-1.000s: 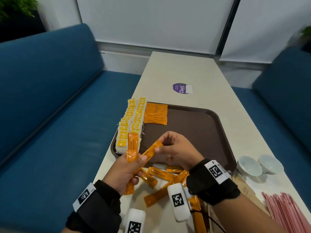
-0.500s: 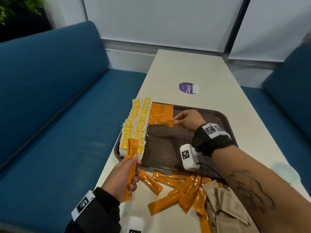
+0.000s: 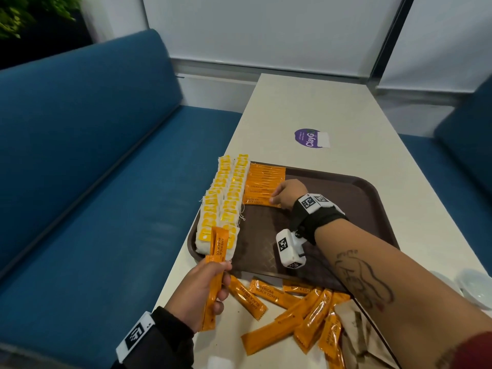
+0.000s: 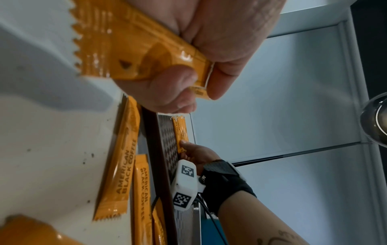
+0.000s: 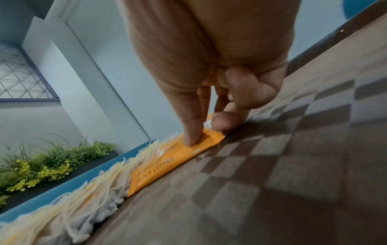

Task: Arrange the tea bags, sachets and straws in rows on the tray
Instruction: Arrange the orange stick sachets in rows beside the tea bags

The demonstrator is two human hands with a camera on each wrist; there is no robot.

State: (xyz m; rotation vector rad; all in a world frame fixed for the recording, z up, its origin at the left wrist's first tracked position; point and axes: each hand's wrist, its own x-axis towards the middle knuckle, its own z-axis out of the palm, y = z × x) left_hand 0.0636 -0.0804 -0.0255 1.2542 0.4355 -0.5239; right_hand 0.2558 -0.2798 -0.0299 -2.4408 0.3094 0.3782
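A brown tray (image 3: 346, 203) carries two rows of yellow-tagged tea bags (image 3: 223, 198) along its left side, with a row of orange sachets (image 3: 265, 179) beside them. My right hand (image 3: 273, 201) holds one orange sachet (image 3: 259, 201) flat at the near end of that row. In the right wrist view the index fingertip (image 5: 192, 139) presses its top and the thumb sits against its end (image 5: 225, 122). My left hand (image 3: 218, 272) grips a couple of upright orange sachets (image 3: 217, 246) just before the tray's near left corner. No straws are in view.
Several loose orange sachets (image 3: 292, 310) lie on the table in front of the tray, with brown sachets (image 3: 356, 328) to their right. White bowls (image 3: 474, 286) stand at the right edge. A purple sticker (image 3: 310, 138) lies beyond the tray. Blue benches flank the table.
My right hand took one sachet from the left hand, carried it to the sachet row on the tray and now holds it flat there. The left hand stayed put.
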